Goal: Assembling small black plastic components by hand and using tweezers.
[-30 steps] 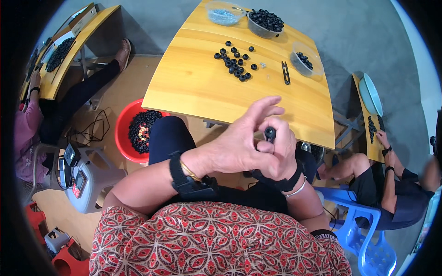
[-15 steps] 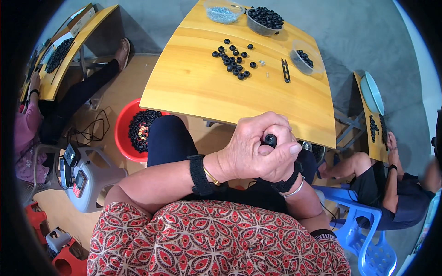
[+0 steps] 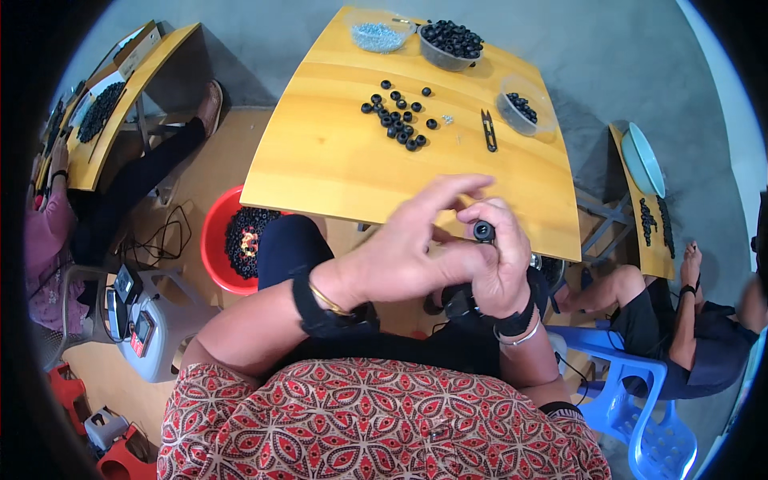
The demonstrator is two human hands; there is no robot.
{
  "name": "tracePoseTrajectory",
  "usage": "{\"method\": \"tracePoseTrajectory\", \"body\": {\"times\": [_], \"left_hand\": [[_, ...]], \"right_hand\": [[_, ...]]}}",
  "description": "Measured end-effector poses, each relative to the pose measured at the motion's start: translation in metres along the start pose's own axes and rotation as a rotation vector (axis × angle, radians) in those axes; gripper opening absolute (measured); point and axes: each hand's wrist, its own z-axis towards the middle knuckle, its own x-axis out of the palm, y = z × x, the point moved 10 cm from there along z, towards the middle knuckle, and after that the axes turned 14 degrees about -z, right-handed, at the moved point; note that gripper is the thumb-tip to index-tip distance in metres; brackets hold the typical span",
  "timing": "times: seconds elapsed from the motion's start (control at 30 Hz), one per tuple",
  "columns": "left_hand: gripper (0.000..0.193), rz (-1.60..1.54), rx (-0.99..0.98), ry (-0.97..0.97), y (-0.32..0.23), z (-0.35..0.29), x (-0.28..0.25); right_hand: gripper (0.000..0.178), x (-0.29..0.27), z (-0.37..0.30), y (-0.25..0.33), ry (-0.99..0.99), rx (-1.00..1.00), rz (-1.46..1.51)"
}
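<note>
My right hand is closed around a small black round part with a ring-shaped opening in its end, held above the near table edge. Thumb and fingers spread apart, my left hand is beside it, slightly blurred. The left thumb reaches toward the right hand; whether they touch I cannot tell. Several similar black round parts lie loose on the yellow table. To their right are tiny clear pieces and black thread snips.
A clear bowl heaped with black parts, a tub of small clear pieces and another tub stand on the table. A red basin is left of my knee. People sit at tables on both sides, one near a blue chair.
My left hand has come away from around my right hand, its fingers spreading. The right hand still holds the black part, now more exposed. The view has shifted slightly.
</note>
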Motion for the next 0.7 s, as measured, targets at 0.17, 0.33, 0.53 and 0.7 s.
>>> {"method": "tracePoseTrajectory", "body": {"times": [0.17,0.33,0.53,0.7], "left_hand": [[0.032,-0.443,-0.451,-0.029,0.033,-0.009,-0.015],[0.017,-0.675,-0.547,-0.016,0.044,-0.015,-0.003],[0.016,-0.786,-0.549,-0.094,0.044,-0.019,-0.014],[0.015,-0.76,-0.494,-0.094,0.035,-0.02,-0.013]], "right_hand": [[0.045,-0.004,0.008,0.002,0.065,-0.109,-0.027],[0.048,0.017,0.005,0.004,0.162,-0.065,0.163],[0.039,0.004,-0.007,-0.032,0.036,0.3,0.508],[0.02,0.005,-0.018,-0.03,0.132,0.448,0.534]]}}
